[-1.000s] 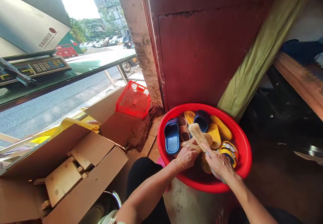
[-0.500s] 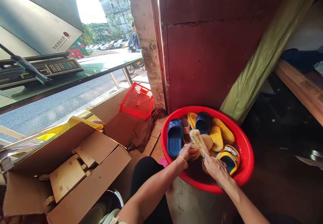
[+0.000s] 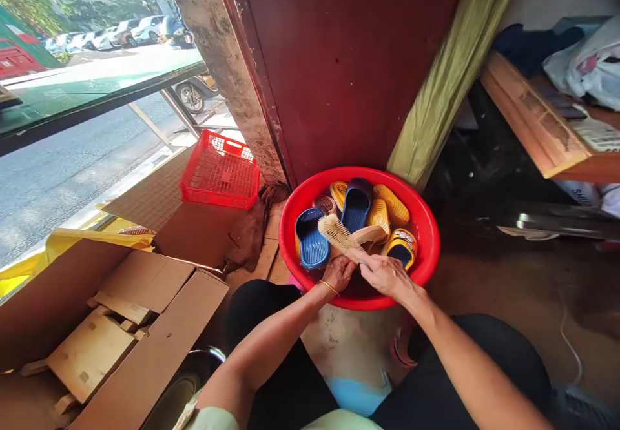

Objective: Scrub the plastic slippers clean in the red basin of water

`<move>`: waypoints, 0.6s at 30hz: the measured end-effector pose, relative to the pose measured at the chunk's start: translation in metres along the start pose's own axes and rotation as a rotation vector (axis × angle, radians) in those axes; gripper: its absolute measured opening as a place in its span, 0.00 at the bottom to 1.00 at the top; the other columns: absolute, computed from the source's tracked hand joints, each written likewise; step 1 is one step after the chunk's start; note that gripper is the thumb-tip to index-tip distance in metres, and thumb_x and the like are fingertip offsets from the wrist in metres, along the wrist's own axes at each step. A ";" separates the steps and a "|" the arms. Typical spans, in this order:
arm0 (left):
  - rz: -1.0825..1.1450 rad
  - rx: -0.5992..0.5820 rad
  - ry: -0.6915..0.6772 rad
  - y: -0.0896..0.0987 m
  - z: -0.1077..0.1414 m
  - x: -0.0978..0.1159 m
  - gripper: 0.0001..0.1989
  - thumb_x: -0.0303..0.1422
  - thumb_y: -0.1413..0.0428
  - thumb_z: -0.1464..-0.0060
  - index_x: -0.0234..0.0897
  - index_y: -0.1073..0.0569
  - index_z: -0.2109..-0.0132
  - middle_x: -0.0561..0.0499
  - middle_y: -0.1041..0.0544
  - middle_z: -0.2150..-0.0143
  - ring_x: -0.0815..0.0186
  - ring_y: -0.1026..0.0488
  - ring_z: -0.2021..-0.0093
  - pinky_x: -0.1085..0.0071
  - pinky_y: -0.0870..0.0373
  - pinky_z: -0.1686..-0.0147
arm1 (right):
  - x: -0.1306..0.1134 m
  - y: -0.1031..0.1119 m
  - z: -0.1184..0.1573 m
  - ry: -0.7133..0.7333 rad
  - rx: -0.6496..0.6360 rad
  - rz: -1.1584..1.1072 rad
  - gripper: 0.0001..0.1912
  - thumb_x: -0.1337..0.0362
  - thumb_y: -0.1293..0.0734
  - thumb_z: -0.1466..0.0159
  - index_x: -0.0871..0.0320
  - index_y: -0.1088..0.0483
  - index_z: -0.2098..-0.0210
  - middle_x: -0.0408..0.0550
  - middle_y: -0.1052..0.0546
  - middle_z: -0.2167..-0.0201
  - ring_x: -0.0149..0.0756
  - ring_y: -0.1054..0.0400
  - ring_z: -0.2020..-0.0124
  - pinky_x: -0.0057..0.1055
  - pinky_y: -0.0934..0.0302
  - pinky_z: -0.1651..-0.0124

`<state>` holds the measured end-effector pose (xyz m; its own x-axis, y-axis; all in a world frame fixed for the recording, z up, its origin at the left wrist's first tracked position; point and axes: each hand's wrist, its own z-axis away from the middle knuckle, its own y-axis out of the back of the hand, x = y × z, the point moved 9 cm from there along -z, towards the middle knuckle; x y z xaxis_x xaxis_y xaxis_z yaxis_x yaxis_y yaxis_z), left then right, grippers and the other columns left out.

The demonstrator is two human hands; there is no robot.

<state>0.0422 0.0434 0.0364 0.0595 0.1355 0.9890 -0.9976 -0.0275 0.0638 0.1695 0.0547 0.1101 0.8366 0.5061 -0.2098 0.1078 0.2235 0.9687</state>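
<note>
Before a dark red door [image 3: 320, 94], a red basin [image 3: 429, 243] stands low by the person's knees [image 3: 261, 301], probably for easy reach. Over its near side, the left hand [image 3: 338, 274] appears curled around a tan slipper [image 3: 372, 236], seemingly steadying it; the right hand [image 3: 390, 278] wraps the brush [image 3: 336, 233] low, leaving its bristles free. Other slippers [image 3: 357, 207] crowd behind.

The floor [image 3: 329, 336] bears a red basin [image 3: 430, 230] and, left of it, an open cardboard box [image 3: 167, 333].
</note>
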 end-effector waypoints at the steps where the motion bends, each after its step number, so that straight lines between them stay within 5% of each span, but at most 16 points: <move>1: -0.068 -0.050 -0.055 -0.004 0.002 0.008 0.06 0.36 0.41 0.46 0.43 0.21 0.69 0.48 0.20 0.66 0.54 0.25 0.53 0.64 0.33 0.46 | 0.013 0.001 -0.002 -0.042 -0.023 0.017 0.30 0.60 0.44 0.31 0.42 0.44 0.30 0.47 0.18 0.58 0.39 0.24 0.59 0.30 0.37 0.60; 6: -0.182 -0.157 -0.177 -0.016 0.008 0.027 0.10 0.37 0.45 0.40 0.46 0.19 0.62 0.49 0.19 0.58 0.55 0.26 0.50 0.62 0.37 0.40 | 0.077 0.013 0.000 -0.308 0.007 0.087 0.30 0.65 0.46 0.30 0.52 0.45 0.29 0.55 0.18 0.62 0.44 0.24 0.62 0.34 0.38 0.61; 12: -0.061 -0.010 -0.047 -0.013 0.007 0.009 0.07 0.37 0.37 0.47 0.41 0.21 0.71 0.45 0.20 0.65 0.51 0.26 0.48 0.61 0.34 0.42 | 0.017 -0.004 0.010 -0.037 0.019 -0.001 0.29 0.60 0.45 0.30 0.42 0.46 0.30 0.48 0.19 0.59 0.40 0.24 0.59 0.32 0.37 0.59; 18: 0.348 0.153 0.063 0.020 -0.016 -0.002 0.20 0.47 0.40 0.46 0.36 0.21 0.55 0.43 0.19 0.52 0.54 0.24 0.48 0.63 0.26 0.49 | 0.091 0.003 0.011 -0.335 0.038 0.041 0.30 0.65 0.46 0.29 0.54 0.48 0.28 0.57 0.18 0.59 0.43 0.24 0.61 0.36 0.37 0.58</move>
<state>0.0219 0.0584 0.0338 -0.2883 0.1523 0.9454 -0.9408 -0.2291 -0.2500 0.2518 0.0918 0.0954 0.9700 0.2107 -0.1212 0.0848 0.1742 0.9811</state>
